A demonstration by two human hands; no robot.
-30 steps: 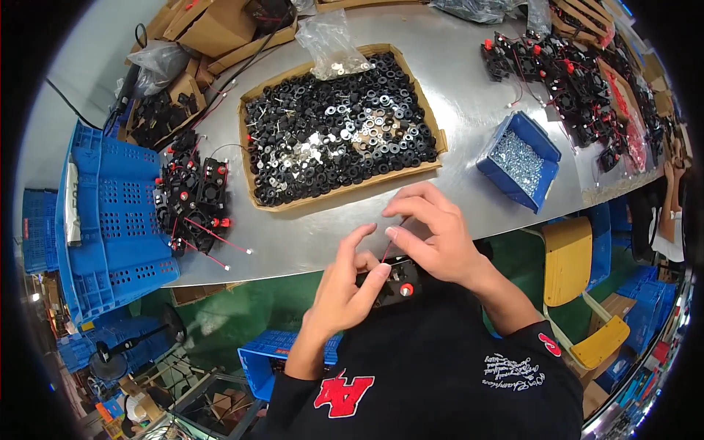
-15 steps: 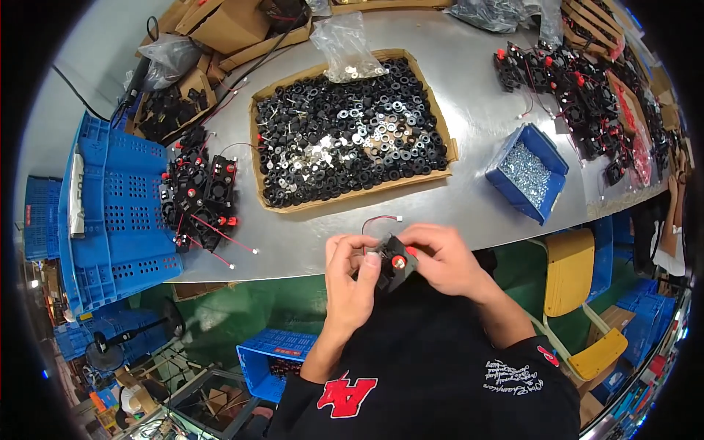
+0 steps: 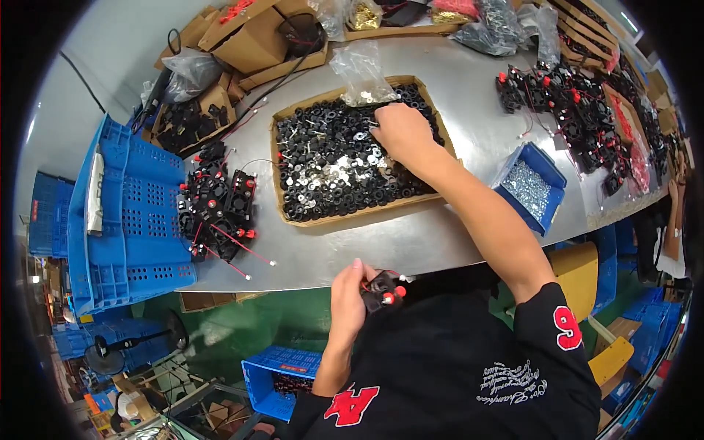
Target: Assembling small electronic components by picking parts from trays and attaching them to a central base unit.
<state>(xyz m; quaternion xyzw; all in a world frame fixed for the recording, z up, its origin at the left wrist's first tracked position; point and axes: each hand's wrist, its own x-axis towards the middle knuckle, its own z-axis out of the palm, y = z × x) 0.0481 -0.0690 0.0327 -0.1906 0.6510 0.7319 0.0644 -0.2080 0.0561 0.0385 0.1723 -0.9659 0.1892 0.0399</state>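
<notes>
My left hand point(image 3: 347, 299) is closed around a small black fan unit point(image 3: 381, 292) with red terminal posts and a white-plugged lead, held just off the table's front edge. My right hand point(image 3: 405, 132) reaches far forward into a shallow cardboard tray point(image 3: 367, 211). Its fingers are curled down among the parts, near the tray's far side; whatever they pinch is hidden. Black plastic rings point(image 3: 315, 211), silver washers and tabs fill the tray. A clear plastic bag point(image 3: 361, 70) of shiny bits rests on its back edge, close to my right hand.
Finished-looking black fan units point(image 3: 213, 202) are heaped at left beside a blue crate point(image 3: 143, 213). A blue bin of small metal screws or nuts point(image 3: 526, 187) stands right of the tray. More fan units point(image 3: 587, 110) lie at far right. A yellow chair point(image 3: 576, 275) is below the table.
My right hand has let go of the fan unit and stretched forward into the tray. My left hand keeps the unit, now lower in view and turned. The whole view has shifted slightly.
</notes>
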